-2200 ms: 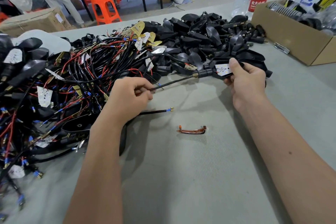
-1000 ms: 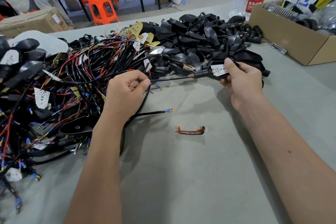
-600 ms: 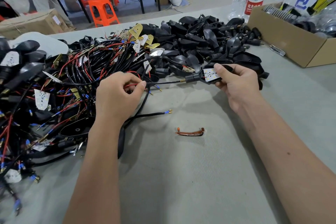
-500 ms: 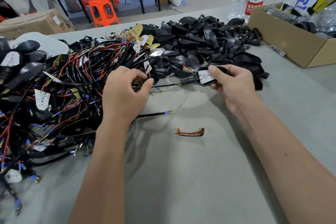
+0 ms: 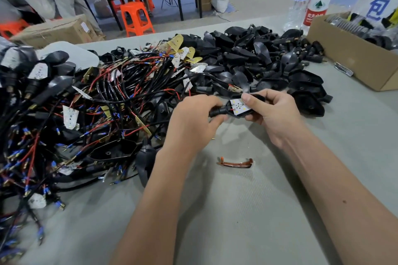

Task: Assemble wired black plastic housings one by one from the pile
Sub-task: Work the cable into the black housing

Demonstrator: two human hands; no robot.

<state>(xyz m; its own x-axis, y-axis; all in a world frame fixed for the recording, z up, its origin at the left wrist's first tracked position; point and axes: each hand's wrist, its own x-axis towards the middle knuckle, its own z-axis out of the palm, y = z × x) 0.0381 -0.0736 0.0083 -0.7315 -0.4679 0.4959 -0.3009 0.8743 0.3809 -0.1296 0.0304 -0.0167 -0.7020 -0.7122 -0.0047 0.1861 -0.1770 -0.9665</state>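
Observation:
My right hand (image 5: 273,114) grips a black plastic housing (image 5: 237,109) with a white LED board in it, thumb pressing the board's top edge. My left hand (image 5: 191,122) holds the housing's black stem end, just left of the board. The housing is lifted slightly above the grey table, in front of the pile. A tangle of wired parts (image 5: 86,103) with black, red and blue leads fills the left. A heap of bare black housings (image 5: 258,64) lies behind my hands.
A small orange-brown lens strip (image 5: 234,162) lies on the grey mat (image 5: 237,211) below my hands. A cardboard box (image 5: 353,60) of parts stands at the right, two water bottles (image 5: 310,0) behind it. Orange stools and another table stand beyond.
My left hand has slid right along the cable up to the housing's stem. My right hand has drawn the housing left and nearer to me, so both hands now meet.

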